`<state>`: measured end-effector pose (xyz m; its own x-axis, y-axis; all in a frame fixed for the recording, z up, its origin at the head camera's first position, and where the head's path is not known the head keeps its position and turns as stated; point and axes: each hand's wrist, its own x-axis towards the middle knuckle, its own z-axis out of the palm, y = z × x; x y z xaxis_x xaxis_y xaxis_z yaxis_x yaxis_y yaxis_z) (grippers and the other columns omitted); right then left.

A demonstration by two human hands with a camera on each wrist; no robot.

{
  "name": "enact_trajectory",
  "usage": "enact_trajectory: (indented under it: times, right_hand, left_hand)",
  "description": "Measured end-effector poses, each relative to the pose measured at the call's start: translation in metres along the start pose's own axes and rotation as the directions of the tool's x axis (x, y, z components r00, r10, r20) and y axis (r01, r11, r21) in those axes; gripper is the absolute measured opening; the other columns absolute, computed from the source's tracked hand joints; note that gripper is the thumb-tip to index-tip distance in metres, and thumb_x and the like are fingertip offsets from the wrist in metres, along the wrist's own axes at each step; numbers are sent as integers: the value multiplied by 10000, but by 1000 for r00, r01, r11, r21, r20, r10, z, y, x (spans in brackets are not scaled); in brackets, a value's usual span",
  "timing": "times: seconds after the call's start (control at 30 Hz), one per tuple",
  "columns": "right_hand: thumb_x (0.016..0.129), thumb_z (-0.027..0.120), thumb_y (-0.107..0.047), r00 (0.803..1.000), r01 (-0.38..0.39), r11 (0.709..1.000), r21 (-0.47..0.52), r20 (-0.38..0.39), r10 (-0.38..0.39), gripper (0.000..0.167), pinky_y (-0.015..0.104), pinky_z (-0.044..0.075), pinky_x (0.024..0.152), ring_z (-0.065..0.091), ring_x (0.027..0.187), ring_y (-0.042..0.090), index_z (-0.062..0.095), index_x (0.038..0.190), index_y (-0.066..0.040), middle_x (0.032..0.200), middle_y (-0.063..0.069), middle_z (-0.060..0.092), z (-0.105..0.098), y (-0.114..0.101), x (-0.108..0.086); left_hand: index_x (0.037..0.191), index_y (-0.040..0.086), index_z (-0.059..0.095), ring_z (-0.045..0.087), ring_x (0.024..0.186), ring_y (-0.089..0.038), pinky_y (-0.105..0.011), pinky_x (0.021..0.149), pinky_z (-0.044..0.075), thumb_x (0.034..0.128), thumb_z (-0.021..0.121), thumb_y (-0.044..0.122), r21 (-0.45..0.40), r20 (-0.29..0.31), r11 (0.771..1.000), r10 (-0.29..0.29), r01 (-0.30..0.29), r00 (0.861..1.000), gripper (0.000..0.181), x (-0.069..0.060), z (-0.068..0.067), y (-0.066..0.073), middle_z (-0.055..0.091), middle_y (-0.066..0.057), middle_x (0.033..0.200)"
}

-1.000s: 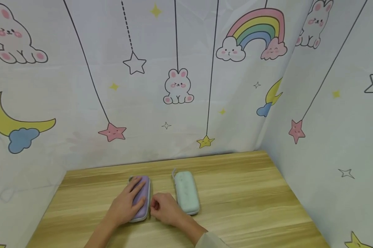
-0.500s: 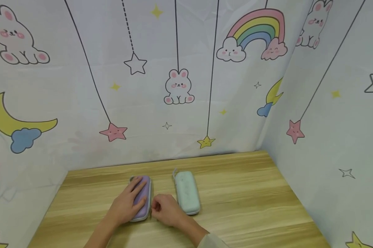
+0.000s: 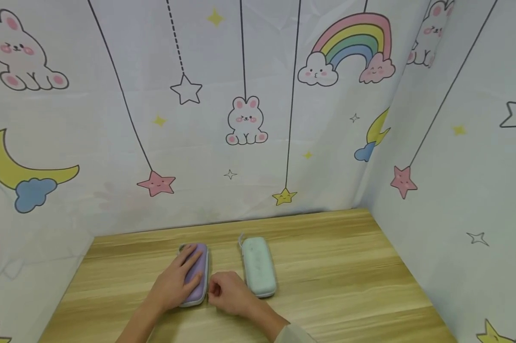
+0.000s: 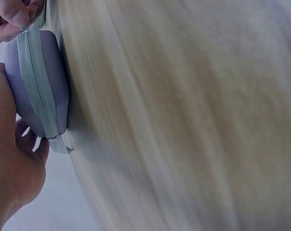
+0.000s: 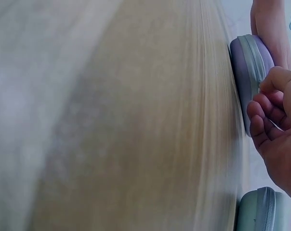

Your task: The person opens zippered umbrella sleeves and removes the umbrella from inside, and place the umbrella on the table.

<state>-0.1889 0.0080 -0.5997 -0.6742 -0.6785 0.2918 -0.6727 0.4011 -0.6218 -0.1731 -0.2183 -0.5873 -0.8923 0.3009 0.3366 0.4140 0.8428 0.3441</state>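
Note:
A purple zippered case [image 3: 200, 267] with a pale grey zipper band lies on the wooden table. Across its top rests my left hand [image 3: 172, 283], its fingers spread and mostly straight. At the case's right side is my right hand [image 3: 232, 291], with thumb and forefinger pinching the small zipper pull [image 4: 25, 30]. In the left wrist view the zipper seam below the pull appears closed. The other fingers of my right hand [image 5: 280, 118] are curled. A light strap [image 4: 60, 144] shows at the case's end.
A mint green zippered case [image 3: 259, 267] with a cord loop lies just right of my right hand. The wooden table [image 3: 335, 276] meets white printed cloth walls [image 3: 206, 143] at the back and right.
My right hand has shifted very slightly toward the near edge along the case's side. The left hand and both cases stay put.

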Motion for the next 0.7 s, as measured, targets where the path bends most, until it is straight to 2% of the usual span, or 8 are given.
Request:
enact_trajectory:
  times: [0.43,0.7]
  right_hand:
    - [864,778,-44,999,26,1000,-1,27,-26,210,62,438,589,478,627,-123,643,793,-189,720,-190,551,-2,-8,-3]
    - [866,778,-51,999,11,1000,6,51,-11,212,65,435,583,476,623,-121,644,780,-191,712,-193,543,1,-9,-2]
  left_hand:
    - [1546,38,541,414,1496,-416,-602,1068,487,1024,692,315,-3,-19,1000,9,-9,1000,610,0,1,-1,438,-163,1639]
    - [1552,55,540,404,1505,-406,-596,1065,491,1023,695,321,-3,-19,1000,6,-6,1000,612,1,2,-2,434,-145,1646]
